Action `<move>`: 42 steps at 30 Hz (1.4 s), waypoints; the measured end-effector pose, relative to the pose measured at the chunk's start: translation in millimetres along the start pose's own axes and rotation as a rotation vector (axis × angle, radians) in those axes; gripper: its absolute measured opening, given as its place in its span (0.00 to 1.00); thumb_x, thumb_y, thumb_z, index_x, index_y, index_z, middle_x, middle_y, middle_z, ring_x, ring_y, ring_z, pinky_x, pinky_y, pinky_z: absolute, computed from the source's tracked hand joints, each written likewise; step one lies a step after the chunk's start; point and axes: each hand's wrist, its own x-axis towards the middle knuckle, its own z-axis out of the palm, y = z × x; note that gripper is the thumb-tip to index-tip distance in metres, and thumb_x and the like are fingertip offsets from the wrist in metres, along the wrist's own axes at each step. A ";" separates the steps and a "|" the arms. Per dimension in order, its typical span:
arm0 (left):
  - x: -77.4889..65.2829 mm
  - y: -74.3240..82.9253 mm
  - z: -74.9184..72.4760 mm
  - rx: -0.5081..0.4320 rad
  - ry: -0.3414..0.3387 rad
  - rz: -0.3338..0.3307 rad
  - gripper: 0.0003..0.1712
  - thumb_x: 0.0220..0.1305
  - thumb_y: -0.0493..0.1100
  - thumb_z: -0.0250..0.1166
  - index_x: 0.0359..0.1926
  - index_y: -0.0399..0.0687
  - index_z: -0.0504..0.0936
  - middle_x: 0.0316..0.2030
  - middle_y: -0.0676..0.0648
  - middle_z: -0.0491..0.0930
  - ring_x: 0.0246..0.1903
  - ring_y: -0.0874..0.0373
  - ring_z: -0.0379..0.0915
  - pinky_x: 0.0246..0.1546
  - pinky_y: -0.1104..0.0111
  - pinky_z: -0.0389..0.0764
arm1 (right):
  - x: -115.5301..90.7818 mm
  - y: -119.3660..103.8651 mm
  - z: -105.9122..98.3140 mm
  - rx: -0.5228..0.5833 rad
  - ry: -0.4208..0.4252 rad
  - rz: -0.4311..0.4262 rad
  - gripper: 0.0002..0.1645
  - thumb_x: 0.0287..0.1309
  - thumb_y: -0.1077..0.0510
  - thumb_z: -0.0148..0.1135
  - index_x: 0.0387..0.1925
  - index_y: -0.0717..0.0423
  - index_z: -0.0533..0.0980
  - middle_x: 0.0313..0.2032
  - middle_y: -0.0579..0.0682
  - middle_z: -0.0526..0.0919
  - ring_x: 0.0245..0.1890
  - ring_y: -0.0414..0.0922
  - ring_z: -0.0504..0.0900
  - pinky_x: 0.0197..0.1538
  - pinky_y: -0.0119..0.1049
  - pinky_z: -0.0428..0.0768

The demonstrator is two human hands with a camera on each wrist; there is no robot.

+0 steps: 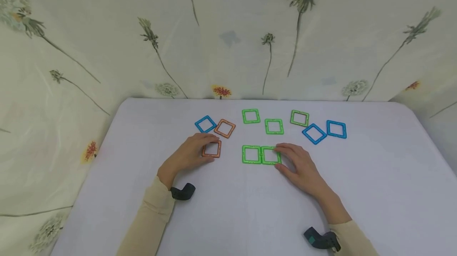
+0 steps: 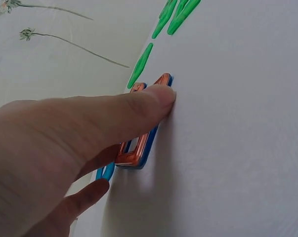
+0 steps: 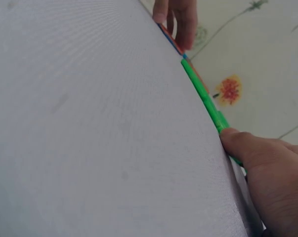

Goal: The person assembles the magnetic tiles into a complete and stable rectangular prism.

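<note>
My left hand pinches an orange square magnetic tile, thumb on the near edge and fingers at the far edge. In the left wrist view a blue tile shows directly under the orange one, their edges lined up. My right hand pinches a green square tile by its right side, between thumb and fingers. That tile lies edge to edge with another green tile on its left. Both are flat on the white table.
Behind my left hand lie a blue tile and an orange tile. Farther back are green tiles, a darker green tile and two blue tiles at the right. A flower-patterned cloth rises behind the table.
</note>
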 end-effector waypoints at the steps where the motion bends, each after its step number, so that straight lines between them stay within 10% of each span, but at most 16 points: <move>1: -0.1 -0.1 0.0 0.000 -0.001 -0.001 0.31 0.56 0.48 0.69 0.62 0.53 0.73 0.62 0.49 0.71 0.64 0.54 0.63 0.66 0.57 0.66 | -0.1 0.1 0.3 0.002 0.000 0.001 0.29 0.54 0.52 0.67 0.58 0.47 0.72 0.60 0.46 0.72 0.63 0.47 0.65 0.65 0.47 0.62; 42: 2.4 -15.5 5.6 -0.112 0.098 0.106 0.30 0.59 0.46 0.67 0.62 0.51 0.71 0.57 0.52 0.74 0.58 0.59 0.68 0.61 0.62 0.72 | -0.5 1.2 -0.1 0.032 -0.007 0.000 0.29 0.54 0.52 0.67 0.58 0.48 0.72 0.61 0.46 0.72 0.64 0.47 0.65 0.65 0.48 0.62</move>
